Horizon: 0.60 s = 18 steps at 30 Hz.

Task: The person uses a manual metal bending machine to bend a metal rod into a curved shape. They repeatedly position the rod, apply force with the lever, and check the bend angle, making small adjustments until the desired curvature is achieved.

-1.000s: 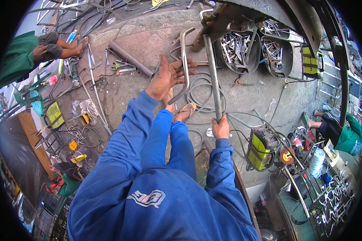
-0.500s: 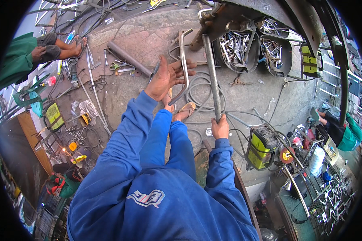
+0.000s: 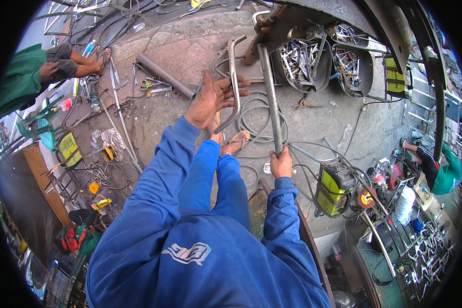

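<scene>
My right hand [image 3: 281, 165] is wrapped around the lower end of a long steel pipe [image 3: 271, 97]. Its far end meets a dark metal fixture [image 3: 262, 41]. My left hand [image 3: 210, 100] is open, palm up, fingers stretched out behind a bent metal rod [image 3: 236, 77]. The rod crosses over the fingers, and they are not closed round it; whether they touch it I cannot tell. Beyond the left fingertips the pipe runs past, apart from them.
Black bins of metal pieces [image 3: 276, 69] stand at far right. A cable coil [image 3: 249, 120] lies by my feet. A thick tube [image 3: 161, 74] lies at left. A yellow-green machine [image 3: 335, 190] is at right. People sit at left [image 3: 23, 74] and right [image 3: 446, 172].
My hands, the pipe and the bent rod have hardly moved. At lower left, a bright spark has gone out and a person there has shifted. The person at right has moved their legs.
</scene>
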Tool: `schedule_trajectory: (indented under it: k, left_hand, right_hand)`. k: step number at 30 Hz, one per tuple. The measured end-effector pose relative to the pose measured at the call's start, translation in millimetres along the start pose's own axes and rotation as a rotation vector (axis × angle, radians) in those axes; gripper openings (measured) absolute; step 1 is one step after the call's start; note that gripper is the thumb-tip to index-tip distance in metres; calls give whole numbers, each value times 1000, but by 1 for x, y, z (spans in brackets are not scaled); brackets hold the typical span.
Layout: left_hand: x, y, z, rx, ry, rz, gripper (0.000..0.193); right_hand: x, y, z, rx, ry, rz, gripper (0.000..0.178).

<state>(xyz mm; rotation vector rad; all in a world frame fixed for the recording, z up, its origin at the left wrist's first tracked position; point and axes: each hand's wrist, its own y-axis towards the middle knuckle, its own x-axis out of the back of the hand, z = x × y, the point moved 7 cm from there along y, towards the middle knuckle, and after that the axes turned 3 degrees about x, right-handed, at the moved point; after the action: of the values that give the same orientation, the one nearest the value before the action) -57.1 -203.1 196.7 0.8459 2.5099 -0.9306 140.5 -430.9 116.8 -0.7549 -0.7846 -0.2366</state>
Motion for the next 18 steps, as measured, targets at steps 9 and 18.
schedule_trajectory:
  k: [9, 18]
  left_hand:
    - [4, 1, 1, -2, -47, -17, 70]
    - [3, -1, -1, 47, -99, -29, 32]
  right_hand:
    - [1, -1, 2, -14, -10, -2, 35]
    - [1, 0, 1, -27, 10, -2, 33]
